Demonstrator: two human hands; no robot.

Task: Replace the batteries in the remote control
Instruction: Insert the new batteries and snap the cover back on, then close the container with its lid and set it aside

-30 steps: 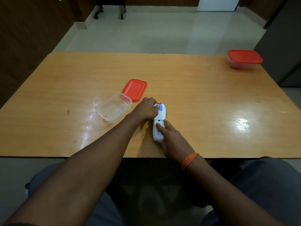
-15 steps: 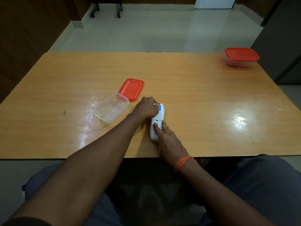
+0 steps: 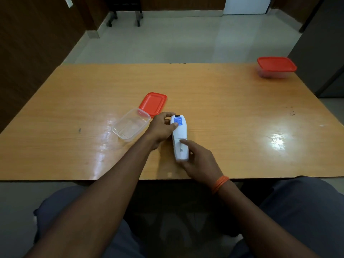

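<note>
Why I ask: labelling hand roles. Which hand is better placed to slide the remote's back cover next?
Right. The right hand has a finger on the lower cover section of the remote, below the seam, so it can probably push it. The left hand grips the upper end, steadying it on the table.

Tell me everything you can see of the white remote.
The remote is a white plastic bar lying back up on the table near its front edge, pointing away from the person. A blue label sits near its far end, a printed code on the near half, and a seam crosses the middle. The left hand grips the far half; the right hand holds the near end, a fingertip by the seam.
</note>
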